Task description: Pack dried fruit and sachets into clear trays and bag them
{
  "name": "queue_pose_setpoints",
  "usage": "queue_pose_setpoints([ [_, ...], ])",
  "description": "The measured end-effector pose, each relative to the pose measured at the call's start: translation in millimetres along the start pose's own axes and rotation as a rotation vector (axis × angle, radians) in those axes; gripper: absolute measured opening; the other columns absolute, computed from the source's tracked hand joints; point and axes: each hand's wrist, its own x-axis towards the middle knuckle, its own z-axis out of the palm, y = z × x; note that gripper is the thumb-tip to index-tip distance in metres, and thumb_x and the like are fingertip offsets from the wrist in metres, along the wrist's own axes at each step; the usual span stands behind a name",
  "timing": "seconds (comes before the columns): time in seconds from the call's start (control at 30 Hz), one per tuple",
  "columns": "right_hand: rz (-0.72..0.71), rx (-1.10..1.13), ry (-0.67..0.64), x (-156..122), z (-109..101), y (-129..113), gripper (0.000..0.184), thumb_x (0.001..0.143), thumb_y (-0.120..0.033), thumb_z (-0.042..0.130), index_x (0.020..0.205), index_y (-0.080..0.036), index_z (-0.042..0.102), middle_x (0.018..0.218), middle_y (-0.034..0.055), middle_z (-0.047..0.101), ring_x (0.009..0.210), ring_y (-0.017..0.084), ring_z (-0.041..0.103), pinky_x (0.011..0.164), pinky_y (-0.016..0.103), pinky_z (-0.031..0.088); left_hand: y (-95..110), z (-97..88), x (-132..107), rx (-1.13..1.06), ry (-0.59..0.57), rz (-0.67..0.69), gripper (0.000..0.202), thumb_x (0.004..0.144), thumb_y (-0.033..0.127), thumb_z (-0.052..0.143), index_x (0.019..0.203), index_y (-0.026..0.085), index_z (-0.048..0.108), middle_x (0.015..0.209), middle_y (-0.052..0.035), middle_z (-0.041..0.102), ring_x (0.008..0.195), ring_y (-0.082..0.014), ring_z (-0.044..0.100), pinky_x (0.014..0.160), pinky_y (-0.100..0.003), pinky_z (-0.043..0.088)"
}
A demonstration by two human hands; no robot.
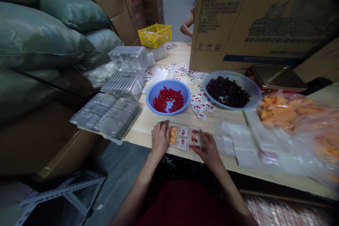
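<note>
A clear plastic compartment tray [188, 144] lies at the front edge of the wooden table. Gripping its left end is my left hand [160, 137], fingers curled over the rim. My right hand [209, 148] holds the opposite end. Orange pieces [173, 135] fill the left compartment. Two small white printed packets [182, 143] sit in the middle one, and red and dark pieces [194, 139] lie in the right one. Just beyond the tray stands a blue bowl [149, 100] of small red pieces.
A pale bowl [255, 95] of dark pieces stands right, with loose packets [198, 104] beside it. Stacked clear trays [113, 113] are left, a yellow basket [159, 40] behind. A large carton [225, 42] partly hides another person's arm [187, 24]. Bagged orange pieces [286, 109] lie right.
</note>
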Motion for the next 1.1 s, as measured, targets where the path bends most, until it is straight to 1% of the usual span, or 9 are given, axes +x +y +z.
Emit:
queue_pose_setpoints([
  [0.1,0.014,0.032,0.020,-1,1,-2,0.077,0.079,-0.040,0.072,0.148,-0.024,0.043,0.128,0.0114,0.051,0.114,0.029,0.053,0.103,0.051,0.045,0,6.5,-5,0.017,0.000,-0.009,0.045,0.096,0.037,0.047,0.138,0.019,0.050,0.126,-0.0165,0.058,0.113,-0.0304,0.053,0.094,-0.047,0.044],
  [0.3,0.232,0.376,0.145,-6,4,-13,0.080,0.081,-0.047,0.070,0.149,-0.018,0.039,0.089,0.0020,0.062,0.078,0.018,0.060,0.082,0.040,0.054,0,18.9,-27,-0.260,0.080,-0.035,0.050,0.097,0.034,0.047,0.143,0.016,0.041,0.129,-0.0175,0.056,0.120,-0.0265,0.053,0.105,-0.045,0.041],
  [0.4,0.372,0.717,0.104,-11,-2,-17,0.077,0.071,-0.047,0.080,0.138,-0.021,0.052,0.087,0.0008,0.067,0.077,0.019,0.064,0.078,0.039,0.056,6,19.2,-36,-0.514,0.079,-0.179,0.057,0.093,0.039,0.054,0.145,0.019,0.039,0.132,-0.0152,0.055,0.119,-0.0242,0.056,0.103,-0.041,0.044],
  [0.5,0.507,0.953,-0.028,-13,-18,-21,0.059,0.065,-0.046,0.085,0.116,-0.021,0.066,0.093,0.0052,0.072,0.078,0.022,0.069,0.074,0.040,0.058,16,11.9,-34,-0.900,-0.005,-0.422,0.070,0.083,0.043,0.068,0.143,0.020,0.041,0.119,-0.0107,0.062,0.098,-0.0189,0.065,0.090,-0.034,0.052],
  [0.57,0.549,0.998,-0.086,-12,-32,-23,0.051,0.065,-0.044,0.086,0.108,-0.021,0.069,0.094,0.0068,0.074,0.079,0.023,0.070,0.073,0.039,0.058,23,1.0,-31,-1.160,-0.118,-0.536,0.071,0.076,0.041,0.076,0.138,0.020,0.048,0.118,-0.0097,0.063,0.096,-0.0176,0.066,0.088,-0.031,0.052],
  [0.73,0.500,1.038,-0.175,-9,-63,-31,0.038,0.067,-0.035,0.086,0.098,-0.021,0.070,0.089,0.0028,0.073,0.076,0.019,0.069,0.071,0.034,0.058,42,-26.5,-31,-1.438,-0.717,-0.663,0.046,0.068,0.031,0.084,0.108,0.016,0.069,0.105,-0.0099,0.072,0.094,-0.0239,0.070,0.085,-0.034,0.055],
  [0.8,0.474,1.019,-0.198,-9,-69,-32,0.037,0.067,-0.036,0.086,0.096,-0.020,0.070,0.088,0.0018,0.072,0.075,0.017,0.068,0.072,0.032,0.056,48,-25.9,-36,-1.461,-0.812,-0.753,0.043,0.065,0.027,0.086,0.105,0.019,0.070,0.104,-0.0082,0.073,0.091,-0.0252,0.071,0.084,-0.036,0.057],
  [0.9,0.451,0.933,-0.157,-11,-72,-31,0.039,0.067,-0.040,0.085,0.097,-0.019,0.070,0.089,0.0029,0.072,0.077,0.017,0.068,0.075,0.032,0.055,57,-12.7,-45,-1.480,-0.812,-0.875,0.042,0.065,0.024,0.086,0.104,0.019,0.071,0.101,-0.0074,0.075,0.088,-0.0256,0.072,0.085,-0.038,0.057],
  [1.1,0.332,0.442,0.194,-16,-89,-11,0.045,0.083,-0.047,0.068,0.118,-0.019,0.064,0.092,0.0046,0.066,0.080,0.018,0.064,0.074,0.031,0.052,65,5.5,-52,-1.563,-0.649,-1.024,0.048,0.071,0.018,0.081,0.116,0.016,0.066,0.106,-0.0089,0.075,0.096,-0.0258,0.073,0.088,-0.035,0.059],
])
